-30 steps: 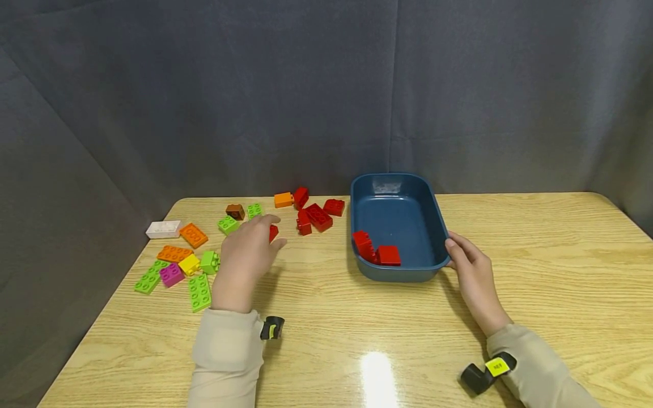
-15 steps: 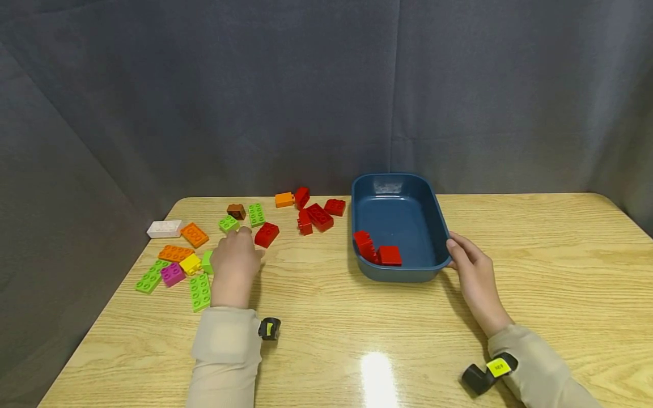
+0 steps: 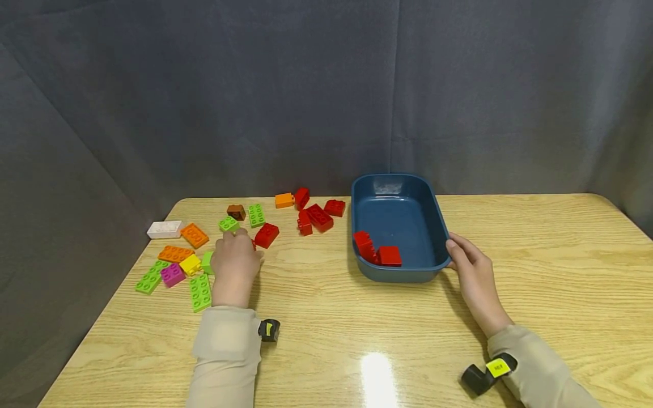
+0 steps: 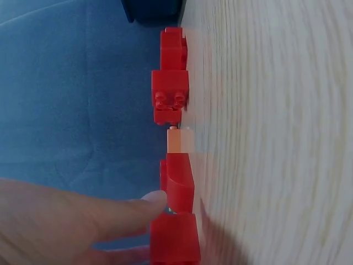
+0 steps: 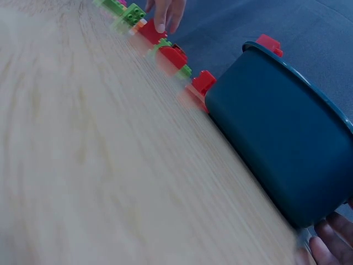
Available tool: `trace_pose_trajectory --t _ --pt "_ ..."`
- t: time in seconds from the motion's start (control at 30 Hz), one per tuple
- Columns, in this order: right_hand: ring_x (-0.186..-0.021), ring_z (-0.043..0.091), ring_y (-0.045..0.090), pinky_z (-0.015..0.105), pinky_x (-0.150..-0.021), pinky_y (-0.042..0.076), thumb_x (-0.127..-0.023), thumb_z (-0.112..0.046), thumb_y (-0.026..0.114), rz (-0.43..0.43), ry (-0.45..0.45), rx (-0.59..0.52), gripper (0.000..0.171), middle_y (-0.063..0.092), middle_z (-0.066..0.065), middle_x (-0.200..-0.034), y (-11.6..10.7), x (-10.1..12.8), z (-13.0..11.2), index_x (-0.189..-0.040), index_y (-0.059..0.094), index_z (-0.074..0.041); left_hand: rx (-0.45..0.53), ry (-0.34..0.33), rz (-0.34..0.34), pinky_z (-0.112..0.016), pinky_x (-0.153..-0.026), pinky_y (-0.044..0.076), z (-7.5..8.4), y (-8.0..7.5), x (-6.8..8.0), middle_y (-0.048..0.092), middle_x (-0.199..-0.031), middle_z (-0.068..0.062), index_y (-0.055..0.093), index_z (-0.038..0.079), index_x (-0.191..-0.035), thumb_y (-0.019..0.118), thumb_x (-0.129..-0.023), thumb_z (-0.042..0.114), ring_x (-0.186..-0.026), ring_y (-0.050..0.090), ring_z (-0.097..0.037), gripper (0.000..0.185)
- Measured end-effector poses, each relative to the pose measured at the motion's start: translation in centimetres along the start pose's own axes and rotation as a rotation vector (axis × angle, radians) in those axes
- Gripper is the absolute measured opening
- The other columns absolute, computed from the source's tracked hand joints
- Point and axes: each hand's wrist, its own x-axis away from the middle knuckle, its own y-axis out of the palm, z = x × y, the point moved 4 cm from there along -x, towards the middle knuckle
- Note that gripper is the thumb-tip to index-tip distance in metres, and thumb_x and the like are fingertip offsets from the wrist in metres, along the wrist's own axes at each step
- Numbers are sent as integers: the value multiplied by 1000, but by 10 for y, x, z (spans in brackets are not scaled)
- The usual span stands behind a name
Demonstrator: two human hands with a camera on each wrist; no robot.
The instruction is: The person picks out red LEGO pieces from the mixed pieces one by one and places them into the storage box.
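Observation:
My left hand is at the left of the wooden table with its fingers curled down around a small red brick that is mostly hidden. In the left wrist view a fingertip touches red bricks. A larger red brick lies just right of that hand. My right hand holds the near right corner of the blue tray, thumb on the rim. Inside the tray lie red bricks.
More red bricks and an orange one lie left of the tray. Green, brown, orange, yellow, pink and white bricks spread at the far left. A dark curtain backs the table.
My left hand drew back to the left, leaving the larger red brick on the table, and now curls over a small red brick. The right hand and tray stayed put.

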Motion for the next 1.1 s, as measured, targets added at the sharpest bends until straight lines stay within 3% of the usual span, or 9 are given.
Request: trace_pose_trajectory --t 0.13,0.3,0.5,0.8,1.1 --pt "-110 -2 50 12 -86 45 -105 -47 41 6 1 -4 60 48 15 -146 0 0 0 -148 44 -6 -10 4 5 -59 -91 46 -2 0 0 49 -128 -35 51 -13 -132 66 -93 11 -115 49 -48 48" --pt "-110 -2 50 12 -85 45 -105 -46 41 6 -3 -8 59 48 14 -146 1 -1 0 -148 45 -6 -22 -5 -75 -58 -82 50 -6 3 -1 48 -120 -31 53 -15 -123 57 -91 -2 -112 48 -45 34" --pt "-109 -3 50 12 -85 45 -105 -47 41 7 -3 3 60 48 15 -146 0 -1 0 -148 45 -6 -37 -17 -130 -59 -84 50 -6 7 -3 55 -115 -29 54 -12 -121 58 -91 -1 -109 53 -45 32" --pt "-109 -3 49 11 -84 45 -105 -48 41 10 -2 5 61 47 16 -146 -1 -1 0 -149 44 -5 -74 55 -43 -54 -80 49 12 4 -2 62 -103 -24 61 -8 -113 67 -87 4 -95 61 -40 29" --pt "-110 -2 50 12 -85 45 -105 -47 41 2 -1 -3 60 47 15 -147 -1 -1 1 -149 44 -6 -39 89 32 -55 -78 49 28 -8 4 64 -105 -20 65 -1 -117 72 -87 10 -97 62 -39 32"
